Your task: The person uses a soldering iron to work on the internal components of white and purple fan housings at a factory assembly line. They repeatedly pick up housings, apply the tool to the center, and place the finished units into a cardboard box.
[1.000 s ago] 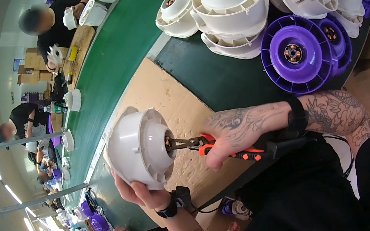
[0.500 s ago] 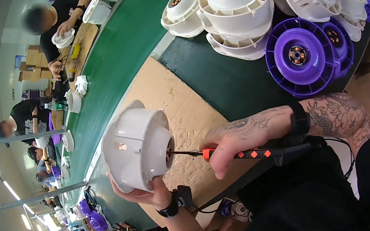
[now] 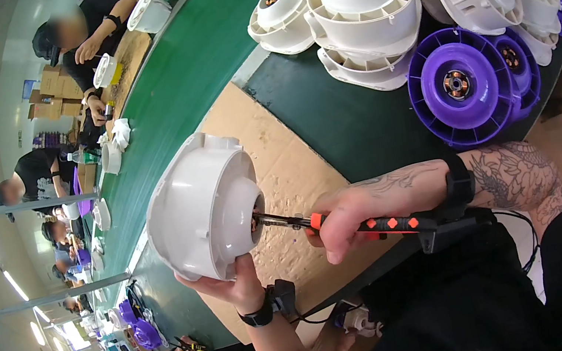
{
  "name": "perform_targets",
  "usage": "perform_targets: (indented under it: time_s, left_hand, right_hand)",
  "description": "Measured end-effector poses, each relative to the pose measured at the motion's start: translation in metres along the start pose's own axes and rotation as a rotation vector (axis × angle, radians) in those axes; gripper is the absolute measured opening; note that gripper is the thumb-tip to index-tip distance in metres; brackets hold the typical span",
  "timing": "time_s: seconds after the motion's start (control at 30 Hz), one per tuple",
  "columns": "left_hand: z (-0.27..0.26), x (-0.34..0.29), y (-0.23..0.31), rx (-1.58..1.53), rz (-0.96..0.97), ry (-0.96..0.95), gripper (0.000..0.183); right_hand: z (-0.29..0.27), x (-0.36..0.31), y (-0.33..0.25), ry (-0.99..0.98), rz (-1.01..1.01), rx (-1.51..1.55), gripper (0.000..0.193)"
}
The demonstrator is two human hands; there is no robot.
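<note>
My left hand (image 3: 229, 287) grips a white plastic fan housing (image 3: 181, 208) from below, over the cardboard sheet. The housing is tilted, so its hub opening faces right; a bit of copper winding (image 3: 256, 223) shows inside. In my right hand (image 3: 352, 217) are needle-nose pliers (image 3: 389, 224) with red and black handles. Their long jaws reach into the hub opening, beside the copper winding. Whether the tips grip anything there is hidden.
White housings (image 3: 362, 7) are stacked at the far right, beside purple ones (image 3: 459, 85) with copper-wound hubs. Under my work lies a cardboard sheet (image 3: 284, 152). A green conveyor belt (image 3: 181, 80) runs along the left. A co-worker (image 3: 88, 40) handles a white part across it.
The housing has turned slightly in my left hand, its far end rising. My right hand has shifted slightly to the right, and the pliers' two jaws now show more clearly.
</note>
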State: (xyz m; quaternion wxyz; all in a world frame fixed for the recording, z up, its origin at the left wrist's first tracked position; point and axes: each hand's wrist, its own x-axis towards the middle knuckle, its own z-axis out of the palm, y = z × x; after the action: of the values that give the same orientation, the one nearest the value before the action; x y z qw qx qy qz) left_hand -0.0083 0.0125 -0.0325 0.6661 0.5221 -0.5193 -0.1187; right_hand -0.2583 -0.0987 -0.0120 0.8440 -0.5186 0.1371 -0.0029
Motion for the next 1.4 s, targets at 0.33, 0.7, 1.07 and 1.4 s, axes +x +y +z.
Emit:
perform_targets:
  time_s: [0.33,0.7,1.07,1.4]
  left_hand:
    - [0.005,0.001,0.002,0.199,-0.063,-0.047,0.089]
    - [-0.005,0.007,-0.009,0.416,0.097,0.078,0.081]
    - [-0.062,0.062,-0.045,-0.331,-0.675,0.111,0.048]
    - [-0.037,0.058,0.0,0.264,-0.176,-0.059,0.05]
  right_hand:
    - [0.004,0.005,0.003,0.458,0.023,-0.791,0.042]
    - [0.006,0.008,-0.004,0.346,0.094,-0.829,0.044]
    - [0.0,0.006,0.005,0.116,0.096,-0.451,0.049]
    - [-0.002,0.015,0.006,0.128,0.048,-0.359,0.038]
